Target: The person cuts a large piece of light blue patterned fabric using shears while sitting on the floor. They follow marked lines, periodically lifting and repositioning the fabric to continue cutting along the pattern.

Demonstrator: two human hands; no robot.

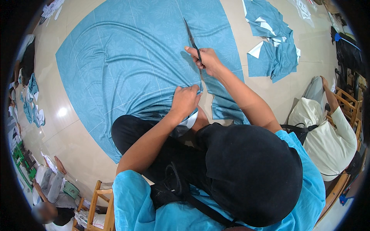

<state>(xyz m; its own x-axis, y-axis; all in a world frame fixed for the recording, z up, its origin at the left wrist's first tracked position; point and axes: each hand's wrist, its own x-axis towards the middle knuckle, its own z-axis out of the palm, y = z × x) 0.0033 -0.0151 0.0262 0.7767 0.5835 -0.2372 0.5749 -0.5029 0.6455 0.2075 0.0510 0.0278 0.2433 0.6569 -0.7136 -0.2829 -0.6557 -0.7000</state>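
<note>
A large blue leaf-patterned cloth (131,61) with thin white lines lies spread on the floor around my crossed legs. My right hand (206,59) grips black scissors (189,34), their blades pointing away from me over the cloth. Below the scissors, a slit parts the main cloth from a narrower strip (225,107) on the right. My left hand (185,98) is closed on the cloth beside this slit, where the fabric is bunched and a pale underside shows.
Cut blue pieces (271,57) lie at upper right on the tiled floor (69,131). A co-worker in a cream top (323,142) sits at right, another person (52,192) at lower left. Wooden stools (101,200) stand behind me, and more blue pieces (31,104) lie left.
</note>
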